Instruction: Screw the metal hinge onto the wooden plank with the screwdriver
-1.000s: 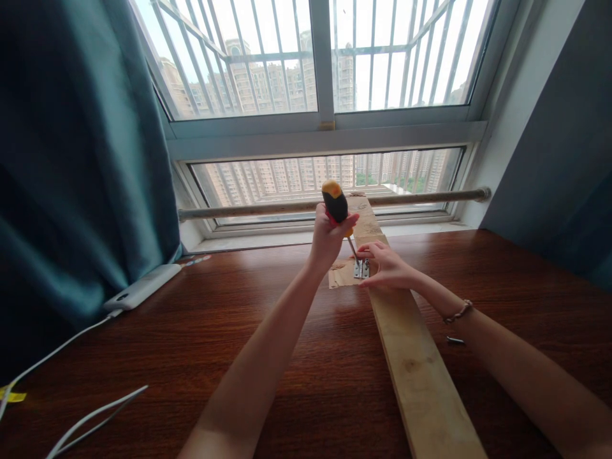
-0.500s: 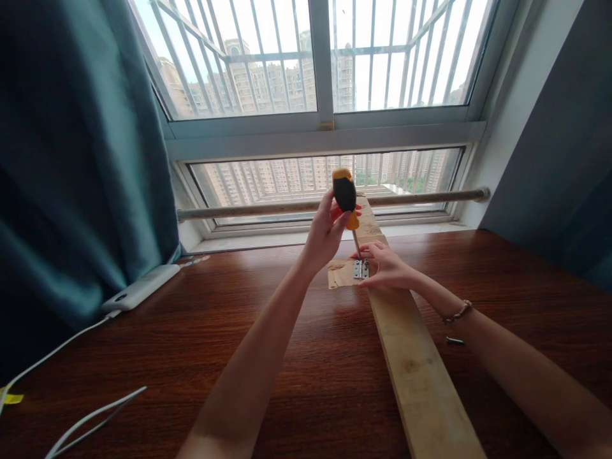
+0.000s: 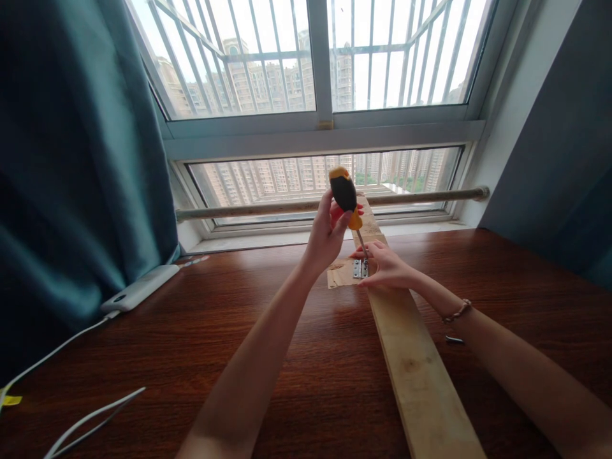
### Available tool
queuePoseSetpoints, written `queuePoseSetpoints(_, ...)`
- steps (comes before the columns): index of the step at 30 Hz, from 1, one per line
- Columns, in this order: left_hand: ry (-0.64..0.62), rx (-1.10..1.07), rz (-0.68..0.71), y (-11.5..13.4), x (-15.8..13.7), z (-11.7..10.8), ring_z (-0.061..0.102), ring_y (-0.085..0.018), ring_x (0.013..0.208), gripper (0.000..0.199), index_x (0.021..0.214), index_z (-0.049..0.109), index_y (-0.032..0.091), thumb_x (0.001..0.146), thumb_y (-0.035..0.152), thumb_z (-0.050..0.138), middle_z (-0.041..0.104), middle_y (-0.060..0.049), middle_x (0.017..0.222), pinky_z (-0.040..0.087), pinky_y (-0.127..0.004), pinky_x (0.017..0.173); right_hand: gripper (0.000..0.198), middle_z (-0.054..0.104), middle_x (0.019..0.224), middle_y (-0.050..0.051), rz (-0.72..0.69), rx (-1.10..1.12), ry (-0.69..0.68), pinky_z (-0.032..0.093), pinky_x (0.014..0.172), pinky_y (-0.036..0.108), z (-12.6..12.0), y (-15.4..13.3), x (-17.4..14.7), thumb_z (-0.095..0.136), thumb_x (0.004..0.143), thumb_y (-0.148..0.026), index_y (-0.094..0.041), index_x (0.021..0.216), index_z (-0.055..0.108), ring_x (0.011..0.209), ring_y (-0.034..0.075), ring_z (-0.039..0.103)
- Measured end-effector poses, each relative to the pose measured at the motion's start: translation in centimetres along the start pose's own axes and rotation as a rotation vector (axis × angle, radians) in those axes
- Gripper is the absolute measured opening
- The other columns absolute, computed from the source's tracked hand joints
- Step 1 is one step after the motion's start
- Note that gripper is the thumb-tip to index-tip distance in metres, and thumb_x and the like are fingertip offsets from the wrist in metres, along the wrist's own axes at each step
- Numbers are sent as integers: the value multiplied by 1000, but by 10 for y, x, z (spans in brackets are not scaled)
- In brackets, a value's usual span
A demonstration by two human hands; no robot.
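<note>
Left grip (image 3: 326,237) closed round the screwdriver (image 3: 344,192), its shaft slanting down and away to the metal hinge (image 3: 358,269) just below! The right grip (image 3: 389,266) has thumb and fingers spread either side of that hinge; whether they pinch it, I can't tell. Under the right grip, the long plank (image 3: 415,370); beyond its fingertips, a short wooden piece (image 3: 337,275), all on the counter (image 3: 325,382).

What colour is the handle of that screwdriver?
The screwdriver handle is black and yellow, shown best in the head view.
</note>
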State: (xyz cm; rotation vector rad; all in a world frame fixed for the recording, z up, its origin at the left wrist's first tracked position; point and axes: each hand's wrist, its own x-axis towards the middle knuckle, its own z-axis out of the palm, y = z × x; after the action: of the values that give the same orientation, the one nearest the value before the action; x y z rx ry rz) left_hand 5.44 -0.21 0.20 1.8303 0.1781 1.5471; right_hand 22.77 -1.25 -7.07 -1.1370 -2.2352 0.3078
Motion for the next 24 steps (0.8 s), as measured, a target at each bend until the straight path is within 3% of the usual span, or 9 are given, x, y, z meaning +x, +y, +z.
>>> queuePoseSetpoints(18,-41,96,19,-6,-6,6,60,-18,94,47,126,40,28,82,28,57,61,-5,103,48,-30,78,65,58,110,9,22,-29,2,39,90,43,2,2,0,76,54,-49,-19,107,53,104,28,46)
queuePoseSetpoints(21,-2,172,11,-7,-7,7,59,-17,89,45,117,47,26,76,27,64,61,-3,97,48,-28,74,68,57,111,10,22,-37,3,40,90,43,2,4,0,76,54,-51,-18,109,53,105,28,46)
queuePoseSetpoints(24,18,299,3,-4,-8,10,57,-15,82,27,94,58,22,71,27,69,59,-2,90,47,-25,67,69,55,112,10,5,-49,8,40,92,44,2,5,0,75,55,-52,-19,111,52,107,29,45)
